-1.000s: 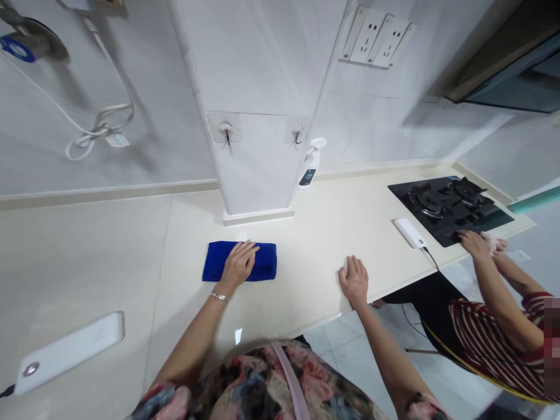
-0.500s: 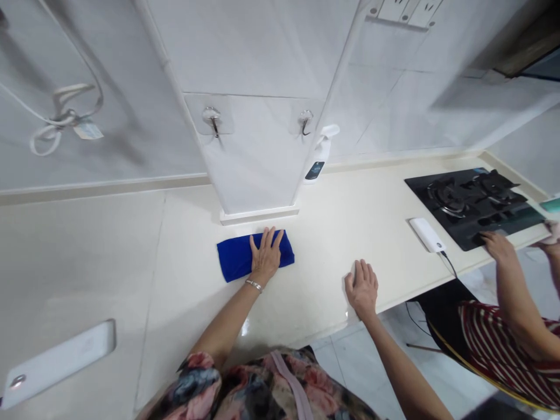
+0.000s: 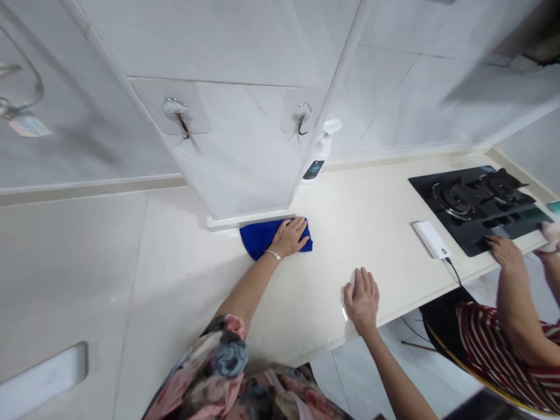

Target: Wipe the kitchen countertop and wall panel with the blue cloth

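Note:
My left hand (image 3: 286, 238) lies flat on a folded blue cloth (image 3: 257, 239), pressing it onto the cream counter (image 3: 385, 221) close to the base of a white column (image 3: 245, 157). The cloth's middle is hidden under my palm. My right hand (image 3: 361, 300) rests on the counter near its front edge, holding nothing that I can see. Farther right, a co-worker's hand (image 3: 505, 252) reaches over a black gas hob (image 3: 472, 210).
A white spray bottle (image 3: 317, 163) stands against the column. A white corded device (image 3: 431, 239) lies beside the hob. Metal hooks (image 3: 177, 111) are stuck on the column. A striped red sleeve (image 3: 503, 326) sits at lower right. The counter's front edge drops to a tiled floor.
My left hand has pushed the blue cloth farther along the counter toward the column, and the cloth now lies at a slant. My right hand has barely moved. The view has turned slightly.

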`<state>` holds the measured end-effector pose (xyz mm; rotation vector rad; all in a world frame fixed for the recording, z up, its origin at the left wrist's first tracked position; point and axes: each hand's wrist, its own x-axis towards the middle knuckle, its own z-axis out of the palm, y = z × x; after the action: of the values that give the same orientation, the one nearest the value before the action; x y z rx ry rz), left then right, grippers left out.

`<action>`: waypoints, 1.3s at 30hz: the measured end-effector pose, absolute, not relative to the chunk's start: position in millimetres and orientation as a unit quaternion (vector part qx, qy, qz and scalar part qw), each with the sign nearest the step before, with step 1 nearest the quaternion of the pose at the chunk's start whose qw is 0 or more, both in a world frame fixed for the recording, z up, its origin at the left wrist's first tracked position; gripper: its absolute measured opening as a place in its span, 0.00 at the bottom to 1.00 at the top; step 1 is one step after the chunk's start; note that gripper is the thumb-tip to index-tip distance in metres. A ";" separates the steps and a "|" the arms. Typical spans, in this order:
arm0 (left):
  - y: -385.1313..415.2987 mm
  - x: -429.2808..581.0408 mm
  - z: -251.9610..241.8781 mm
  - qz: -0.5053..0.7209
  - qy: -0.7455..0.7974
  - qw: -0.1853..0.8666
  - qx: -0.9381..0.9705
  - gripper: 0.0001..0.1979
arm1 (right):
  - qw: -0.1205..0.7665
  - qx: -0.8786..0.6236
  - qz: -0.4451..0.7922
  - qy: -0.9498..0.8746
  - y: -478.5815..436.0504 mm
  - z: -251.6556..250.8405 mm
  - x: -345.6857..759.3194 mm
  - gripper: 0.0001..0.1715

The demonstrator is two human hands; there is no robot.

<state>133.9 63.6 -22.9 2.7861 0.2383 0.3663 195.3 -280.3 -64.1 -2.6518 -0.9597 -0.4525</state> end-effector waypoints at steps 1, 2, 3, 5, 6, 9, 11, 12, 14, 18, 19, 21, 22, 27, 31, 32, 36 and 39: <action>64.1 141.4 -23.0 0.133 0.104 0.165 0.972 0.27 | 0.143 -0.920 -0.158 -0.330 -280.0 -63.1 195.1 0.33; 64.2 147.2 -23.0 0.138 0.122 0.171 0.968 0.26 | 0.144 -0.921 -0.157 -0.327 -279.7 -62.3 195.0 0.33; 63.7 150.9 -23.0 0.142 0.135 0.176 0.965 0.26 | 0.145 -0.922 -0.156 -0.324 -279.4 -61.8 194.9 0.33; 61.6 152.0 -23.0 0.144 0.141 0.184 0.962 0.26 | 0.147 -0.924 -0.151 -0.320 -279.2 -61.6 195.1 0.33; 60.3 149.7 -23.2 0.142 0.140 0.186 0.962 0.26 | 0.148 -0.924 -0.149 -0.319 -279.3 -62.0 195.4 0.33; 59.1 132.7 -24.7 0.136 0.135 0.189 0.963 0.27 | 0.153 -0.925 -0.149 -0.315 -279.9 -64.0 197.2 0.33; 63.8 114.1 -26.2 0.139 0.130 0.189 0.963 0.26 | 0.160 -0.922 -0.153 -0.317 -280.5 -65.7 198.8 0.34; 68.3 103.0 -26.8 0.143 0.132 0.188 0.963 0.26 | 0.163 -0.921 -0.155 -0.319 -280.9 -66.6 199.5 0.34; 81.1 77.6 -27.2 0.149 0.151 0.185 0.960 0.26 | 0.169 -0.917 -0.159 -0.326 -281.7 -68.2 200.6 0.34; 110.6 23.0 -25.5 0.162 0.191 0.179 0.952 0.25 | 0.180 -0.912 -0.162 -0.331 -282.8 -71.8 201.9 0.34; 116.5 10.4 -25.1 0.167 0.200 0.177 0.949 0.25 | 0.184 -0.911 -0.163 -0.332 -282.9 -72.7 202.2 0.34; 125.4 -12.1 -24.7 0.180 0.225 0.175 0.941 0.25 | 0.190 -0.908 -0.169 -0.334 -282.9 -74.6 203.0 0.34; 128.7 -22.0 -24.8 0.186 0.240 0.173 0.937 0.25 | 0.192 -0.906 -0.173 -0.335 -282.8 -75.5 203.6 0.34; 136.6 -59.6 -25.8 0.211 0.309 0.158 0.914 0.25 | 0.194 -0.901 -0.188 -0.341 -282.2 -78.4 206.4 0.35; 130.3 -76.7 -23.8 0.215 0.347 0.139 0.902 0.27 | 0.192 -0.899 -0.196 -0.342 -280.6 -78.4 205.6 0.35; 126.6 -79.4 -23.1 0.209 0.354 0.133 0.902 0.29 | 0.191 -0.899 -0.198 -0.341 -280.2 -78.3 205.0 0.35; 105.2 -86.6 -21.8 0.176 0.356 0.126 0.909 0.36 | 0.188 -0.900 -0.195 -0.341 -279.6 -78.5 203.3 0.35; 85.4 -87.4 -21.4 0.159 0.330 0.129 0.921 0.33 | 0.185 -0.903 -0.188 -0.340 -279.8 -78.9 202.7 0.35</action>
<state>-87.4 85.4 -21.4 2.6779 0.9600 0.4627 202.7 -279.8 -78.9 -2.5449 -0.9571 -0.5294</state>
